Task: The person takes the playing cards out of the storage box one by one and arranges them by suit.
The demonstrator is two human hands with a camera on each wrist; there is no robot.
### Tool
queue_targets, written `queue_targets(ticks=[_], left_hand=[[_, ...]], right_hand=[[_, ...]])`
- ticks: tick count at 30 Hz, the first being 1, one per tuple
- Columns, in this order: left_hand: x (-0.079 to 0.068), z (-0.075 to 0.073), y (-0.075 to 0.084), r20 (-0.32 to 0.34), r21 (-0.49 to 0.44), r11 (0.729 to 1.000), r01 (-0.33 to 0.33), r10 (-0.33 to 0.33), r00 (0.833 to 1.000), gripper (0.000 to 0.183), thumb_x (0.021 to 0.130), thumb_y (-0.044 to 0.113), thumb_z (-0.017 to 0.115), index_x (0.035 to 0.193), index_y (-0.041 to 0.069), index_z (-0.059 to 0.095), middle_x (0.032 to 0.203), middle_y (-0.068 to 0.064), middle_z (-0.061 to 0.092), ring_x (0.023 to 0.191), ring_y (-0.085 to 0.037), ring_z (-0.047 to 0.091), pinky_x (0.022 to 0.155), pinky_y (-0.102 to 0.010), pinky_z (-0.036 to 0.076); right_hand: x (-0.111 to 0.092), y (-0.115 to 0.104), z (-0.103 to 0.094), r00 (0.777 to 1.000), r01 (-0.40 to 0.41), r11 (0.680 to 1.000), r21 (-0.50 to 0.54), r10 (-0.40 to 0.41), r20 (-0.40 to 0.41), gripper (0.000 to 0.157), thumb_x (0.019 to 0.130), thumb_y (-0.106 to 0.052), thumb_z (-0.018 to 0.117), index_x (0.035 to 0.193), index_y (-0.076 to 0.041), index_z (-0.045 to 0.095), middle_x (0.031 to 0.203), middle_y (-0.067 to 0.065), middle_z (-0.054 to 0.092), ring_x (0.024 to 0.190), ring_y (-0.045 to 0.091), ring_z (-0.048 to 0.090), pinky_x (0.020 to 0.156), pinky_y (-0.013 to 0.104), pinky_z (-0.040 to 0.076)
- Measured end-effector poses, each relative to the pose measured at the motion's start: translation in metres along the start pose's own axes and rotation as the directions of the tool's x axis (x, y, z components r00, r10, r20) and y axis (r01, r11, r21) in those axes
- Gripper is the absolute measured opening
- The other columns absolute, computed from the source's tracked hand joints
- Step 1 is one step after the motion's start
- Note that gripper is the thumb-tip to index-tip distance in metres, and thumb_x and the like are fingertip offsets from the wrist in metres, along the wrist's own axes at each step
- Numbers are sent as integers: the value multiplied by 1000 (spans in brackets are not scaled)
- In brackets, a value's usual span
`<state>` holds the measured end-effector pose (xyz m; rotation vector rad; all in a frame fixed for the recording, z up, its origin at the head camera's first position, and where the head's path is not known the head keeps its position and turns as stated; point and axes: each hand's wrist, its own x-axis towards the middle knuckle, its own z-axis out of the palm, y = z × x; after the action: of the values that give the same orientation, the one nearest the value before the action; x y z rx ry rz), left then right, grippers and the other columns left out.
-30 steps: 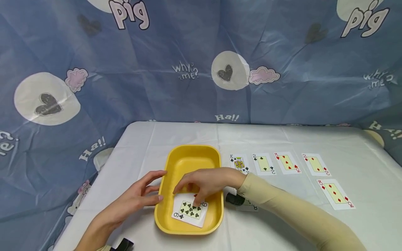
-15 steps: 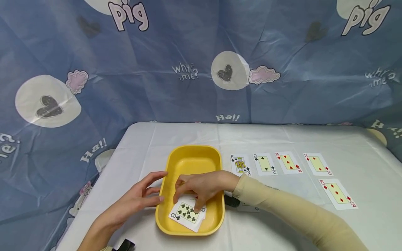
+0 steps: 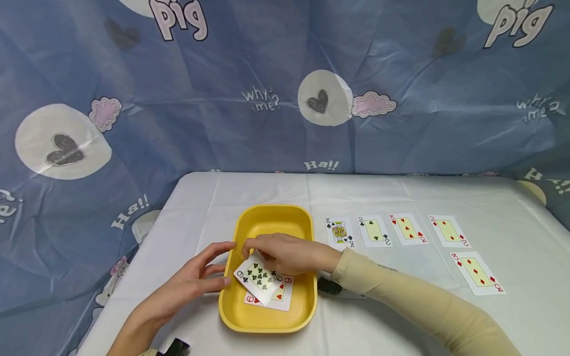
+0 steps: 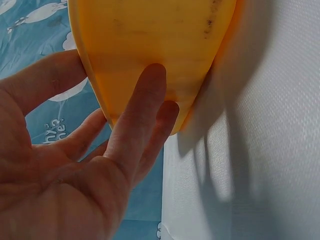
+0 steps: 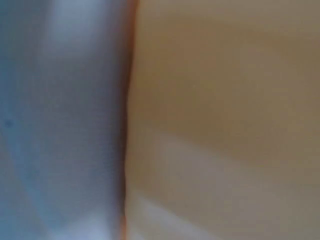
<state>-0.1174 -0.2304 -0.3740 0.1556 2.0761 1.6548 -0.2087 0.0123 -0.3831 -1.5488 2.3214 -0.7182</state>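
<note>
My right hand [image 3: 287, 253] reaches into the yellow tray [image 3: 267, 326] and pinches a clubs playing card [image 3: 256, 277] near its upper edge. The card is tilted and overlaps a hearts card [image 3: 280, 302] lying on the tray floor. Beside the tray's left wall, my left hand [image 3: 196, 278] has its fingers spread, with fingertips at the rim and outer side. In the left wrist view, the left hand [image 4: 95, 145] shows fingers against the tray wall [image 4: 145, 35]. Blurred tray wall [image 5: 225, 100] fills much of the right wrist view.
Right of the tray, a king of spades [image 3: 340, 233], a two of clubs [image 3: 374, 232], a hearts card [image 3: 407, 229] and a two of diamonds [image 3: 449, 232] lie in a row on the white table [image 3: 378, 193]. Another diamonds card [image 3: 477, 273] lies nearer. The right forearm mostly hides one more card.
The clubs card has turned and slid up and left in the right hand, uncovering more of the hearts card beneath. The left hand stays at the tray.
</note>
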Motion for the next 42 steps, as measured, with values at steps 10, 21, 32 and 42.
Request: queue_targets(ticks=[10, 21, 32, 42], left_hand=[[0, 1, 0, -13, -1, 1000, 3, -3, 1000, 64, 92, 19, 70, 148, 19, 38, 159, -9, 19, 132, -35, 45, 93, -43, 52], [1, 1, 2, -47, 9, 999, 36, -35, 998, 67, 91, 21, 72, 148, 18, 38, 159, -10, 20, 129, -35, 47, 91, -44, 52], [1, 2, 2, -35, 6, 1000, 26, -26, 999, 68, 91, 21, 71, 149, 17, 37, 159, -10, 20, 128, -34, 49, 92, -43, 52], [2, 0, 1, -21, 3, 1000, 17, -17, 1000, 68, 92, 20, 71, 149, 16, 36, 159, -10, 20, 129, -35, 47, 91, -44, 53]], right_hand=[[-7, 0, -4, 887, -9, 968, 249, 123, -445, 35, 94, 6, 55, 119, -18, 58, 112, -10, 57, 90, 10, 52, 76, 29, 48], [-13, -2, -3, 603, 138, 885, 444, 280, -747, 41, 92, 9, 54, 128, -12, 59, 106, 8, 54, 87, 18, 52, 64, 26, 50], [-30, -4, -14, 526, 317, 755, 574, 364, -769, 37, 94, 12, 52, 130, 4, 53, 97, 18, 47, 83, 21, 53, 66, 29, 54], [-81, 14, -35, 533, 233, 746, 624, 438, -724, 42, 92, 9, 57, 133, 0, 55, 101, 16, 50, 86, 20, 57, 63, 37, 58]])
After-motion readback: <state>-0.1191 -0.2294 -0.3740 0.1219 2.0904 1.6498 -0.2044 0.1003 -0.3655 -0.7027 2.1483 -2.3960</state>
